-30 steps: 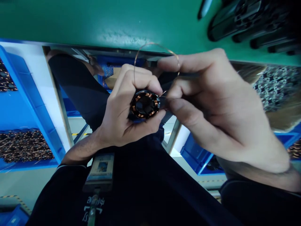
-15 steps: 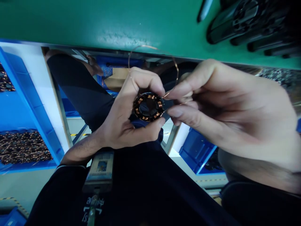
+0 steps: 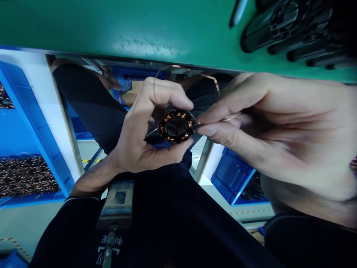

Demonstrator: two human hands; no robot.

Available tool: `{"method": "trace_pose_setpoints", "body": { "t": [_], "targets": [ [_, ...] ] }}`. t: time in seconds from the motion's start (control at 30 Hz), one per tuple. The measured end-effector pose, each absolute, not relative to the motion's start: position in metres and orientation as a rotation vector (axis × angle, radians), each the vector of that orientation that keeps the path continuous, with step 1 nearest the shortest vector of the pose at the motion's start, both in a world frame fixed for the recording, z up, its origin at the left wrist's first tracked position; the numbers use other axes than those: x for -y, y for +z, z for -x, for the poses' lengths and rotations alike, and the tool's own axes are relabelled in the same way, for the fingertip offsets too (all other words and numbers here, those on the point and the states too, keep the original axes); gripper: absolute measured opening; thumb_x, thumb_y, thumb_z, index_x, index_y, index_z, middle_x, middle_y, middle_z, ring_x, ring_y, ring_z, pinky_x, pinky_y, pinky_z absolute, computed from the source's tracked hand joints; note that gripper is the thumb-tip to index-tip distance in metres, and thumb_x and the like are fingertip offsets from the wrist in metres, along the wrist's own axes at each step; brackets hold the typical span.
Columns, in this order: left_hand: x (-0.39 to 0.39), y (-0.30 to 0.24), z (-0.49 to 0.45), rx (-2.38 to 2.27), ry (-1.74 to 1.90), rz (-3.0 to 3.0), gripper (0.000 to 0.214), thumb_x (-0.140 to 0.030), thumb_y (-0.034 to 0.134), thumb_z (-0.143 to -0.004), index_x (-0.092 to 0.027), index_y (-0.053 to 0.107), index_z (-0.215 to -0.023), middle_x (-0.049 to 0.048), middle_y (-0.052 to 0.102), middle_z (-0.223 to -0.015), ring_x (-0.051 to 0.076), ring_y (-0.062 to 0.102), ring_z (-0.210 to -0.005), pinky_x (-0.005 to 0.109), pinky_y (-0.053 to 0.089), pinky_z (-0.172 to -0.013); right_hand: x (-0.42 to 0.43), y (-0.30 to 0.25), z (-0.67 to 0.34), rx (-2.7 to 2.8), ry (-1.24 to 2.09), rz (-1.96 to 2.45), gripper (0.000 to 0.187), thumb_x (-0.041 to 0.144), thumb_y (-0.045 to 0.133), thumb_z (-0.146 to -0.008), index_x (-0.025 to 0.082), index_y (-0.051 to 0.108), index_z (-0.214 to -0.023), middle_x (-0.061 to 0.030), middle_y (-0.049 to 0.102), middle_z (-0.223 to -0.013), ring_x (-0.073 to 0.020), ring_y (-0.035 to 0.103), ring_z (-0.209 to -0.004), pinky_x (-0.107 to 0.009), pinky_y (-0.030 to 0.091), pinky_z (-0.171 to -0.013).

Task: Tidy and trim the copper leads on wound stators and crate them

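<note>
Both hands grip near mid-frame: left hand (image 3: 136, 130) clasping the wound ring (image 3: 178, 115), right hand (image 3: 279, 130) pinching copper wire (image 3: 215, 79) beside it. Steady, gentle tension should avoid kinks.

Shiny copper wire (image 3: 176, 66), glossy tabletop (image 3: 111, 33), matt cloth trousers (image 3: 86, 98)

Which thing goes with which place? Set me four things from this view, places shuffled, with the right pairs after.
Things:
1. ring
2. wire
3. badge
4. black cylinders

Places:
A. against the dark shirt
B. pinched by the right hand
C. on the green table
D. gripped by the left hand

Pairs: 1-D, 2-B, 3-A, 4-C
</note>
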State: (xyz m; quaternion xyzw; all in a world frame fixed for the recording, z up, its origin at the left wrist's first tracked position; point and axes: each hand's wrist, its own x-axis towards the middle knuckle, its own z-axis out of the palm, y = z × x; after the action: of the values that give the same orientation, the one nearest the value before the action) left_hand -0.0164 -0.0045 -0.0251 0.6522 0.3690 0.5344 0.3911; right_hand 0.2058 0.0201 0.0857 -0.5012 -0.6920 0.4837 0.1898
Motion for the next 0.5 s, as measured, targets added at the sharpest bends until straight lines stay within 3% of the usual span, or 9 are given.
{"method": "trace_pose_setpoints", "body": {
  "t": [0.13,0.23,0.27,0.3,0.4,0.43,0.47,0.5],
  "targets": [
    [0.008,-0.015,0.021,-0.946,1.249,-1.432,0.041,-0.062,0.078,-0.108,-0.028,0.069,-0.128,0.0041,0.071,-0.127,0.021,0.077,-0.120,0.035,0.070,-0.091,-0.024,0.093,-0.208,2.256,1.115,1.372,0.009,0.030,0.081,-0.107,0.038,0.080,-0.108,-0.0023,0.068,-0.088,-0.0236,0.063,-0.076,-0.049,0.050,-0.072],
    [0.005,-0.015,0.024,-0.707,0.822,-0.952,0.037,-0.058,0.083,-0.106,-0.027,0.073,-0.124,0.0022,0.077,-0.111,0.018,0.083,-0.093,0.029,0.069,-0.074,-0.029,0.094,-0.211,2.536,0.883,1.220,0.012,0.034,0.070,-0.113,0.038,0.080,-0.110,-0.0031,0.061,-0.081,-0.0245,0.058,-0.072,-0.048,0.046,-0.069],
    [0.002,-0.019,0.025,-0.588,0.642,-0.800,0.037,-0.061,0.076,-0.110,-0.025,0.076,-0.116,0.0021,0.078,-0.098,0.017,0.081,-0.076,0.029,0.068,-0.066,-0.030,0.093,-0.212,2.618,0.808,1.174,0.017,0.035,0.065,-0.115,0.036,0.080,-0.108,-0.0038,0.062,-0.080,-0.0247,0.056,-0.072,-0.047,0.044,-0.067],
    [0.000,-0.024,0.027,-0.456,0.476,-0.681,0.050,-0.070,0.063,-0.113,-0.023,0.079,-0.103,0.0031,0.076,-0.082,0.017,0.075,-0.059,0.030,0.064,-0.055,-0.031,0.093,-0.212,2.694,0.759,1.148,0.023,0.034,0.060,-0.117,0.034,0.079,-0.105,-0.0045,0.064,-0.082,-0.0250,0.056,-0.073,-0.046,0.042,-0.065],
    [0.003,-0.047,0.037,-0.189,0.164,-0.612,0.108,-0.100,0.009,-0.105,-0.022,0.069,-0.060,0.0104,0.063,-0.053,0.018,0.051,-0.030,0.033,0.043,-0.030,-0.031,0.088,-0.215,2.739,0.870,1.159,0.027,0.027,0.053,-0.118,0.028,0.074,-0.099,-0.0049,0.068,-0.085,-0.0227,0.061,-0.077,-0.041,0.041,-0.063],
    [0.007,-0.055,0.042,-0.207,0.156,-0.669,0.113,-0.105,0.001,-0.099,-0.023,0.065,-0.054,0.0115,0.062,-0.051,0.017,0.049,-0.028,0.032,0.039,-0.027,-0.030,0.086,-0.218,2.690,0.978,1.190,0.023,0.026,0.056,-0.116,0.026,0.072,-0.099,-0.0040,0.068,-0.084,-0.0208,0.062,-0.075,-0.039,0.042,-0.062],
    [0.013,-0.063,0.046,-0.288,0.200,-0.770,0.114,-0.107,0.005,-0.098,-0.022,0.067,-0.055,0.0114,0.064,-0.053,0.017,0.052,-0.031,0.030,0.042,-0.030,-0.028,0.083,-0.222,2.611,1.102,1.220,0.019,0.025,0.059,-0.114,0.025,0.069,-0.098,-0.0022,0.066,-0.079,-0.0180,0.060,-0.069,-0.037,0.042,-0.061],
    [0.020,-0.069,0.048,-0.432,0.290,-0.867,0.107,-0.106,0.021,-0.102,-0.021,0.074,-0.064,0.0106,0.069,-0.061,0.016,0.059,-0.039,0.028,0.050,-0.036,-0.026,0.081,-0.225,2.509,1.252,1.265,0.016,0.026,0.063,-0.112,0.024,0.068,-0.097,-0.0003,0.065,-0.075,-0.0151,0.056,-0.062,-0.034,0.041,-0.058]
  ]
}}
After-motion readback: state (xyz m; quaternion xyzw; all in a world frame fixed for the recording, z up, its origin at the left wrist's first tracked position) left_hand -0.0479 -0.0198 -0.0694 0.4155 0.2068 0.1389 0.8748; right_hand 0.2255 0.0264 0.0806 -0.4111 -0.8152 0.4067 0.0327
